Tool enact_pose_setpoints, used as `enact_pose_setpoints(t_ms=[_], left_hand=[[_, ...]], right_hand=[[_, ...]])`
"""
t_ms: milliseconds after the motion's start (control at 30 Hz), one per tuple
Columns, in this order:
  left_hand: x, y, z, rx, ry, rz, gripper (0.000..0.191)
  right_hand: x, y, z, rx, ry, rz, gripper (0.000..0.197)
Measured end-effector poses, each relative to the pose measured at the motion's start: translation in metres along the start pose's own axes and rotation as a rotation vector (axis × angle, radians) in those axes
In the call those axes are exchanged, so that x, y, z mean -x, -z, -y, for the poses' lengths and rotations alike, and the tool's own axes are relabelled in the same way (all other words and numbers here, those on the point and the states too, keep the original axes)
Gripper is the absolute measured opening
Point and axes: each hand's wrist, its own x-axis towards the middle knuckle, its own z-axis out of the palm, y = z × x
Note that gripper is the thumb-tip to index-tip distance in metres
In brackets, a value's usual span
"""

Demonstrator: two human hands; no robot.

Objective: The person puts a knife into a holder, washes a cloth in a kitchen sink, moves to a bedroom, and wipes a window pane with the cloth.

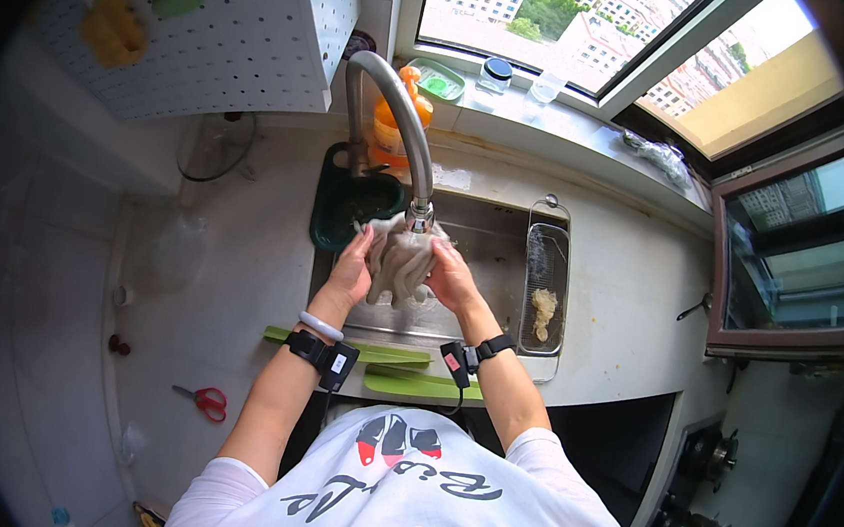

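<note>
My left hand point(352, 269) and my right hand point(454, 272) hold a limp, wet, greyish-beige cloth point(399, 265) between them, one at each side. The cloth hangs in folds over the stainless-steel sink point(485, 269), right below the spout of a curved metal faucet point(406, 104). Its upper part is partly hidden by the spout. A dark green plastic strainer basket point(328, 218) stands at the sink's left end, close to my left hand. Across the right end of the sink lies a wire drain basket point(547, 252) with a pale scrubber-like clump point(543, 312) in it.
Green strips point(411, 383) lie along the sink's front edge. Red-handled scissors point(210, 403) and a glass lid point(217, 148) are on the left counter. An orange pump bottle point(396, 126) stands behind the faucet. A lidded jar point(495, 76) is on the windowsill. An open window sash point(796, 251) juts in at right.
</note>
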Motion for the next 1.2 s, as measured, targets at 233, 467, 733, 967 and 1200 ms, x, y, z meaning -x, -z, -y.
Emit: enact_pose_setpoints(t_ms=[233, 467, 733, 967, 1200], left_hand=[[-0.041, 0.066, 0.072, 0.260, 0.138, 0.237, 0.053], [-0.028, -0.018, 0.075, -0.086, -0.092, -0.309, 0.021], [-0.019, -0.015, 0.067, -0.243, -0.152, -0.247, 0.025], [0.000, -0.022, 0.055, -0.231, 0.123, -0.144, 0.023], [0.004, 0.016, 0.038, -0.244, 0.364, -0.179, 0.058]], right_hand=[[-0.011, -0.071, -0.050, 1.032, 0.397, -0.309, 0.042], [-0.041, -0.026, -0.015, 1.294, 0.337, -0.693, 0.028], [-0.045, -0.024, -0.009, 1.250, 0.388, -0.627, 0.031], [-0.033, -0.019, -0.009, 1.202, 0.352, -0.630, 0.023], [-0.016, -0.039, 0.014, 1.169, 0.400, -0.479, 0.023]])
